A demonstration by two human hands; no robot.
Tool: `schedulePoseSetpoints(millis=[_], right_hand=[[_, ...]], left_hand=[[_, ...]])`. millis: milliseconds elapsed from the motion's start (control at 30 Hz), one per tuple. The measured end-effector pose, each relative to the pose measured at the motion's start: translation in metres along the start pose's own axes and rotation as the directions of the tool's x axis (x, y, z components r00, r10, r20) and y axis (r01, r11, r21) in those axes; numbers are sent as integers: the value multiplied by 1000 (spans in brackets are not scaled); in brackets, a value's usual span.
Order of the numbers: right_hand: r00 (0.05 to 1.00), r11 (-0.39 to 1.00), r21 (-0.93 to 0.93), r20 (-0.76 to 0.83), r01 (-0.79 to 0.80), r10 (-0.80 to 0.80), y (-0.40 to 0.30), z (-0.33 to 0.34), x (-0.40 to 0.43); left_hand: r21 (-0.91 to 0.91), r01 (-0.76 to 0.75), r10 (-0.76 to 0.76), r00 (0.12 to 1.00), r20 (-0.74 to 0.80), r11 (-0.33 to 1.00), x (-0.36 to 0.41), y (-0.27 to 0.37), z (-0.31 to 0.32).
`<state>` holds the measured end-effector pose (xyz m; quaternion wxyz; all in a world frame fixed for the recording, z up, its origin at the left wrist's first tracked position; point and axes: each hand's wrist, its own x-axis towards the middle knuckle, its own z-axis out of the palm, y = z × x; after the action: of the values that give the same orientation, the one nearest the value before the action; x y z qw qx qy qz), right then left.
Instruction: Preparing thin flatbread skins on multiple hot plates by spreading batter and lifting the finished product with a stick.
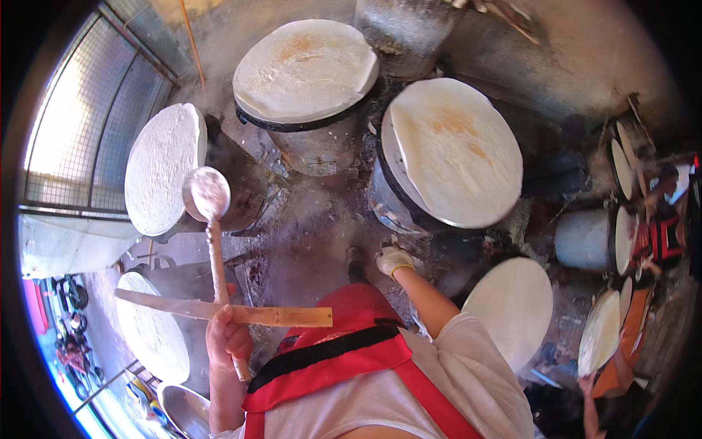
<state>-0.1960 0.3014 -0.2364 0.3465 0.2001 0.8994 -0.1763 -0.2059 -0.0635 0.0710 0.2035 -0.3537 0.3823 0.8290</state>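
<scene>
My left hand is bare and closed around two tools that cross. One is a ladle with a long wooden handle and a white-coated bowl, raised near the left griddle. The other is a flat bamboo strip, lying across the handle. My right hand wears a pale work glove with dark, dirty fingertips. It hangs low beside the front right drum stove, and its fingers are too small to make out. Thin round flatbreads cover the griddles; the far flatbread has browned patches and a lifted edge.
A pale, wet-looking sheet covers the left griddle, and another white sheet lies lower left. A metal basin stands below it. At my right is a pale disc. Other people work at far right, beside a blue drum. Steam hangs around.
</scene>
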Motion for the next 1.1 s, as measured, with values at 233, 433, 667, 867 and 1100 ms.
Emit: schedulePoseSetpoints(millis=[233, 433, 667, 867, 1100], right_hand=[[984, 983, -135, 149, 122, -102, -78, -40, 114], [980, 969, -150, 7, 196, -197, -177, -95, 152], [281, 726, -364, -748, 584, -601, -236, -208, 64], [463, 868, -401, -735, 293, -496, -243, -285, 90], [681, 747, -535, -375, 395, -629, -284, -319, 102]], left_hand=[[255, -213, 211, 977, 36, 943, 23, 6, 32], [250, -454, 448, 890, 83, 855, 50, 38, 13], [-239, -16, 3, 998, -57, 971, 64, 63, -33], [-79, -70, 67, 997, -34, 994, 68, 81, -28], [-134, -27, 21, 999, -41, 991, 66, 78, -17]])
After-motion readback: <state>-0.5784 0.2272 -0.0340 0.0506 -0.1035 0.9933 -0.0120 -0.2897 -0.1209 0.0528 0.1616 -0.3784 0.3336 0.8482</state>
